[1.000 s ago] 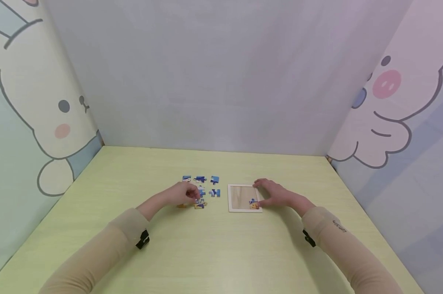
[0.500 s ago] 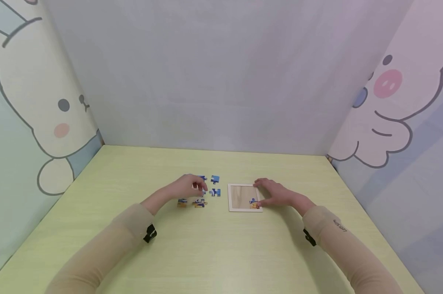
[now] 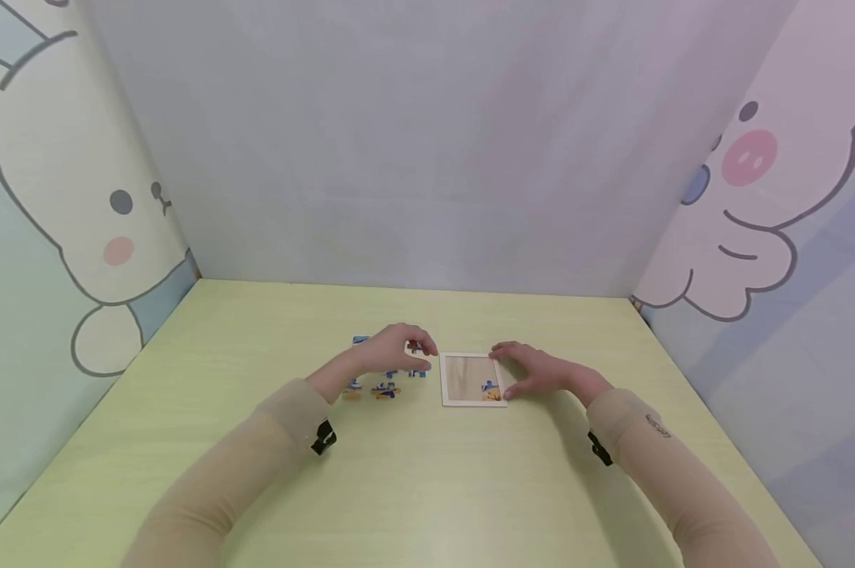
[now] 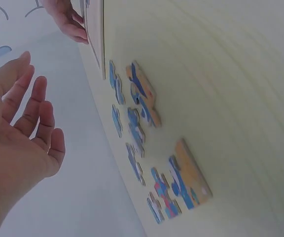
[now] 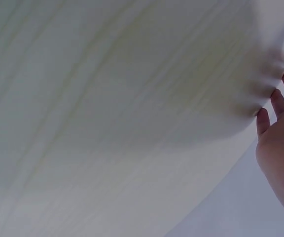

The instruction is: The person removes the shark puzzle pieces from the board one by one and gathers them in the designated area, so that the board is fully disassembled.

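Note:
My left hand (image 3: 397,349) hovers over loose jigsaw pieces (image 3: 386,390), thumb and fingers apart, near the left edge of the puzzle frame (image 3: 473,405). The left wrist view shows this hand (image 4: 21,138) with loosely bent fingers and nothing visible in them; blue, white and orange pieces (image 4: 143,94) lie on the table beyond. One blue and yellow piece (image 3: 492,391) sits in the frame's lower right corner. My right hand (image 3: 537,369) rests at the frame's right side, fingertips by the upper corner and thumb by the lower one. Some pieces are hidden under the left hand.
The pale yellow table (image 3: 427,489) stretches in front of both arms. A plain grey-white wall (image 3: 413,158) rises behind it. Printed cartoon panels (image 3: 30,237) flank both sides.
The left hand has moved right and away from me across the loose pieces, toward the frame, and its fingers have spread. The right hand stays at the frame, its thumb slightly shifted outward.

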Demonstrator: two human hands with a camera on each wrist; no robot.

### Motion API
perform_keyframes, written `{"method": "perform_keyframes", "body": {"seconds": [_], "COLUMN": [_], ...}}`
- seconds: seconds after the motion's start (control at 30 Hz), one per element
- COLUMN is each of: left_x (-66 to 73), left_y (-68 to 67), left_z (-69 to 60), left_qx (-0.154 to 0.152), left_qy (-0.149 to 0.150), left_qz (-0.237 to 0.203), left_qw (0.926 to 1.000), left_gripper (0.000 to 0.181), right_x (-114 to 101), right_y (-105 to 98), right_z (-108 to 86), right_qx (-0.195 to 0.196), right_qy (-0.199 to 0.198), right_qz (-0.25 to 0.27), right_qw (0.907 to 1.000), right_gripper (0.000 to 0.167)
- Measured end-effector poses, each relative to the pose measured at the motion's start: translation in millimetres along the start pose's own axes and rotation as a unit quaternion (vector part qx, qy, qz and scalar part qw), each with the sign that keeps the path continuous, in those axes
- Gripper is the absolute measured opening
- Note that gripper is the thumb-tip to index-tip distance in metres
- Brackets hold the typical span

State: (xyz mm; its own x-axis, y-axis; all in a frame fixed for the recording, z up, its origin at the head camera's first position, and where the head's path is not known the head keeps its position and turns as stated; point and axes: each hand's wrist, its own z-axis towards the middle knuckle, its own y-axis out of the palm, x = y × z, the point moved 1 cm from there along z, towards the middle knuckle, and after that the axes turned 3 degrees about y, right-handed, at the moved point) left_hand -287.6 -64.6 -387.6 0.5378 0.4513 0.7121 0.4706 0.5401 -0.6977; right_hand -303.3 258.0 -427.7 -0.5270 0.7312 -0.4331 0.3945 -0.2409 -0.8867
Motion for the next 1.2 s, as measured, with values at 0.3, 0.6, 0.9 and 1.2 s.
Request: {"method": "perform_keyframes", "body": {"seconds": [0.3, 0.6, 0.9, 1.2], "left_x": [8.7, 9.1, 5.5, 9.9], "left_y": [21.4, 47.7, 64.2, 69.5], "left_z": [29.6, 55.6, 67.6, 69.6], "left_qx": [-0.015, -0.042, -0.099, -0.124], "left_qy": [0.023, -0.006, -0.013, -0.014], "left_qz": [-0.016, 0.024, 0.111, 0.166], "left_qw": [0.9995, 0.9988, 0.9888, 0.9782], "left_gripper": [0.031, 0.04, 0.05, 0.05], "right_x": [0.5, -1.1, -3.0, -3.0], "right_y": [4.9, 3.2, 2.4, 2.2], "right_z": [1.6, 0.2, -0.7, -0.6], "right_qx": [0.014, 0.018, 0.012, 0.013], "right_qy": [0.005, 0.006, 0.008, 0.006], "right_qz": [-0.013, -0.014, -0.007, -0.017], "right_qw": [0.9998, 0.9997, 0.9999, 0.9998], "right_gripper": [0.082, 0.084, 0.083, 0.08]}}
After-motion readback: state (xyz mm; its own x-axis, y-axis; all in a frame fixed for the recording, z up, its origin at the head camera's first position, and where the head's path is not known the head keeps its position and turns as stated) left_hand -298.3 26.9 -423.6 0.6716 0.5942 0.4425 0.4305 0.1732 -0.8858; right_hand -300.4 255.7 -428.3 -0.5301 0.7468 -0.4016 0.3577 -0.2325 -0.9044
